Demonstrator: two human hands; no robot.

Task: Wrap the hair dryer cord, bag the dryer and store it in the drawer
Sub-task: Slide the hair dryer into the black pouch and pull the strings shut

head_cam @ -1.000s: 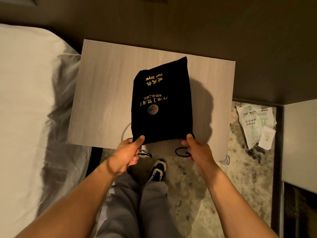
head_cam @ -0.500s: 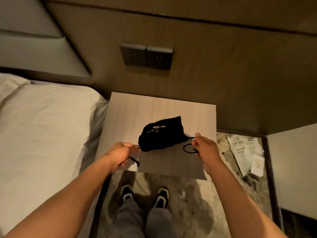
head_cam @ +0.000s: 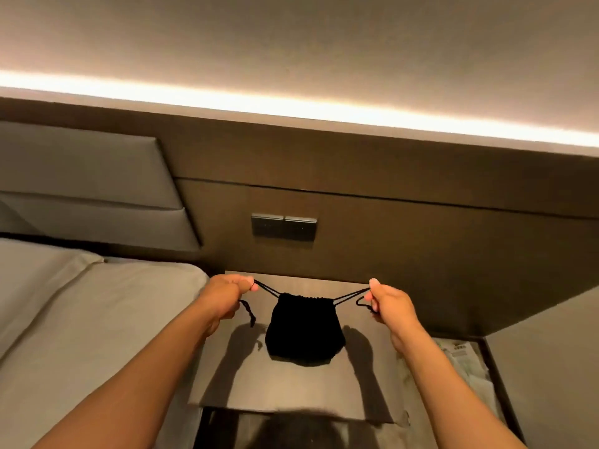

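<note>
Head view shows your two bare forearms reaching forward over the near edge of the nightstand (head_cam: 291,390). Your left hand (head_cam: 223,299) is closed tight, thumb and fingers pinching the drawstring (head_cam: 267,289) that runs out of the bag's left side; a short loose end dangles below that fist. Your right hand (head_cam: 387,303) is closed the same way on the drawstring (head_cam: 351,294) from the bag's right side, with a small loop of cord curling beside its fingers.

Between your hands hangs one black drawstring bag (head_cam: 304,328). Its mouth is gathered into tight puckers, both cords are stretched taut outward, and the body bulges round and full. No print shows on the side facing you. Whether its base touches the nightstand top or hangs just above it you cannot tell; its shadow lies right beneath it, around the middle of the top, with shadows of your arms on either side.

Right of the nightstand, some pale paper packets (head_cam: 463,358) lie on the floor. Left of it is the bed (head_cam: 81,319). Farther back, on the brown wall panel, sit two dark switch plates (head_cam: 283,226) side by side, and above them one glowing light strip (head_cam: 291,106).
</note>
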